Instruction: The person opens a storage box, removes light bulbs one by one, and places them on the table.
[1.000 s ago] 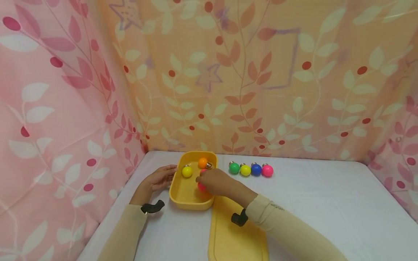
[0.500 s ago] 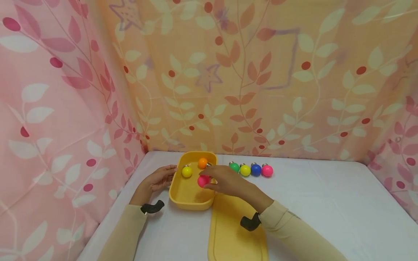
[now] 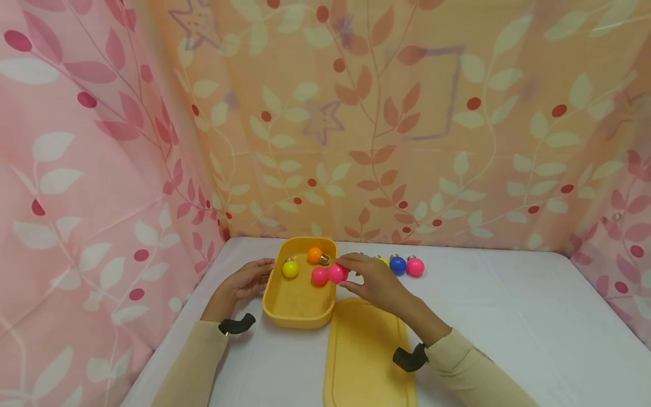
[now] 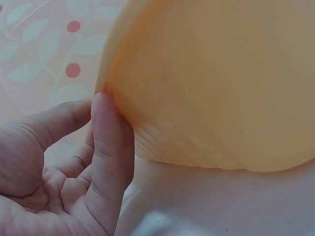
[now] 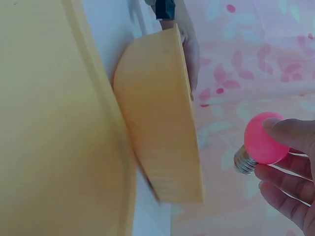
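Note:
My right hand point(image 3: 380, 284) pinches a pink light bulb point(image 3: 338, 273) by its round globe, over the right rim of the yellow box point(image 3: 297, 321). In the right wrist view, the metal screw base point(image 5: 244, 161) of this bulb points down and left. Inside the box lie another pink bulb point(image 3: 319, 276), a yellow bulb point(image 3: 290, 268) and an orange bulb point(image 3: 315, 255). At the box's left side, my left hand point(image 3: 250, 280) holds the rim, thumb and finger meeting at its edge in the left wrist view.
Right of the box, a row of bulbs stands on the white tabletop point(image 3: 498, 316): blue point(image 3: 398, 265), pink point(image 3: 415, 267), and a yellow one point(image 3: 383, 261) partly hidden by my right hand. A yellow lid point(image 3: 368, 356) lies in front. Patterned curtains point(image 3: 407, 124) enclose the back and sides.
My right hand has lifted a pink bulb and moved right, from inside the box to its right rim. The other pink bulb in the box now shows. The left hand has stayed put.

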The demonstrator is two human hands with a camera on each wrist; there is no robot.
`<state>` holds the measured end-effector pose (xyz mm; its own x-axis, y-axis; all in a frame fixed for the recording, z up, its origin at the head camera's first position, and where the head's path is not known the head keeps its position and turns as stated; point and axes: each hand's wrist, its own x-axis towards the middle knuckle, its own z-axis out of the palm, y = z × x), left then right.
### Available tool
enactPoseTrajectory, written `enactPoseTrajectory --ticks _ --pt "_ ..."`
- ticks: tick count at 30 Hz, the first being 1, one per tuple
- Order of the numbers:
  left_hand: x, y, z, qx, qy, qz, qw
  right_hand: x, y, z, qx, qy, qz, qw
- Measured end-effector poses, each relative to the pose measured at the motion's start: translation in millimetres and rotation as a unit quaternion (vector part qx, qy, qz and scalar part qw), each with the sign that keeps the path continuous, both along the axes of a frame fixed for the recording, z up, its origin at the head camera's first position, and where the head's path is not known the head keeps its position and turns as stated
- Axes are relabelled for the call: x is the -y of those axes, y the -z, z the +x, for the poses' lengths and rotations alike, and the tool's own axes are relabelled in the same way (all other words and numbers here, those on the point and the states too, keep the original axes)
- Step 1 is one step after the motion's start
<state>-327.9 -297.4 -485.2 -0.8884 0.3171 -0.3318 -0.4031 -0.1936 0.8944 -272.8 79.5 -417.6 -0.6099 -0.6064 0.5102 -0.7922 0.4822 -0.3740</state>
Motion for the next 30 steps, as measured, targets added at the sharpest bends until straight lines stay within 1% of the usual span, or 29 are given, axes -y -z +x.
enactPoseTrajectory --ticks 3,6,10,14,18,21,25,30 --pt "0.8 1.0 -0.1 -0.001 -0.001 0.002 1.0 -7 5.8 -0.1 0.005 0.011 -0.022 0.9997" --pt "1.1 1.9 0.0 -0.001 -0.004 0.0 1.0 -14 12.2 -0.6 0.021 0.01 -0.043 0.9988" --pt "1.5 1.9 1.3 0.006 -0.004 -0.004 1.0 -23 23.2 -1.5 0.033 0.015 -0.05 0.9981" --pt "2.1 1.2 1.5 0.011 -0.006 -0.004 0.9999 -31 34.2 -5.0 0.04 0.033 -0.045 0.9976" --pt "1.1 0.9 -1.2 0.007 -0.013 -0.005 0.9999 -38 45.1 -13.5 0.048 0.043 -0.045 0.9969" --pt "0.3 1.2 -2.9 0.001 -0.015 -0.009 0.9998 -42 52.7 -20.1 0.05 0.05 -0.032 0.997" --pt "-0.2 1.9 -3.6 -0.002 -0.012 -0.011 0.9999 -45 58.4 -24.8 0.055 0.057 -0.009 0.9968" --pt "0.2 4.4 -2.1 -0.003 -0.004 -0.007 1.0 -46 62.1 -25.4 0.068 0.073 0.012 0.995"
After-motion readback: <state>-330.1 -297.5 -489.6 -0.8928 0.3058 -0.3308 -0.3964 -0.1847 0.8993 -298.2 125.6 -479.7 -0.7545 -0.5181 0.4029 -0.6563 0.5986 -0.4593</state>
